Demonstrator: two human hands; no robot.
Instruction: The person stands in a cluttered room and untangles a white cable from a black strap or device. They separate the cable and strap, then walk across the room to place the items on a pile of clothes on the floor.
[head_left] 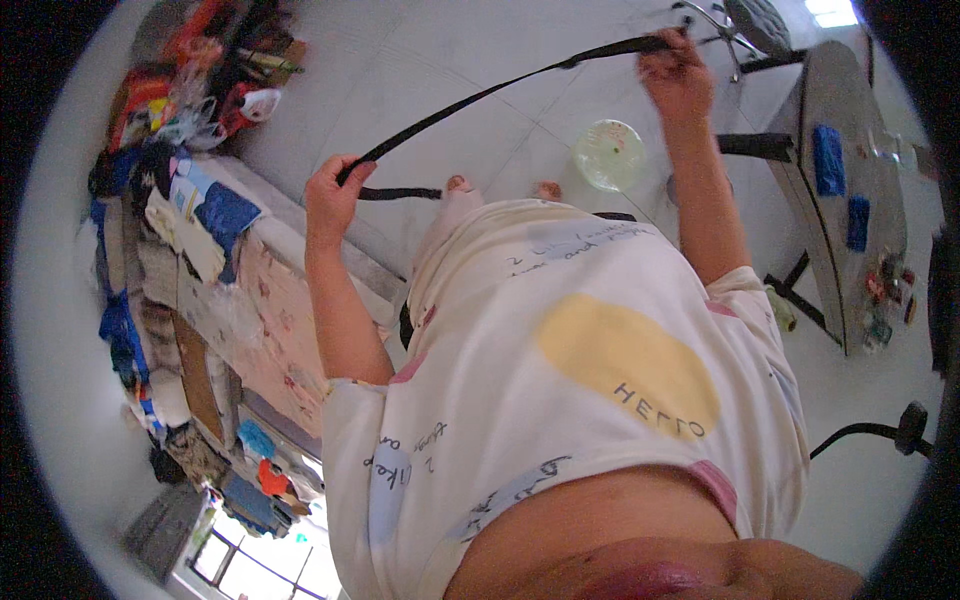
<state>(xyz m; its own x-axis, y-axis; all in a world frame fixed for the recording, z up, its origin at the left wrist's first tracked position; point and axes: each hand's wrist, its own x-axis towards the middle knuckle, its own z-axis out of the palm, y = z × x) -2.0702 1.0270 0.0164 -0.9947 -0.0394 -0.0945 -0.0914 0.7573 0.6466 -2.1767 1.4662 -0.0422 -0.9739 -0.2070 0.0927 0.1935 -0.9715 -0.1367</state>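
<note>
A long black strap (500,87) is stretched in a shallow arc between my two hands, in front of my body and above the floor. My left hand (333,195) is closed round it, with the thumb lying along the strap. From this hand a short loose end reaches toward my right and stops near my foot. Farther out and to the right, my right hand (678,78) is raised and grips the other end. Its fingers are slightly blurred, and a bit of the strap pokes out beyond them.
On the left stands a bed (275,320) with clothes (205,210) piled on it; bags (190,90) lie beyond. A round pale green thing (610,155) rests on the floor. At right are a grey table (865,190) with blue packets (828,160) and an office chair (757,25).
</note>
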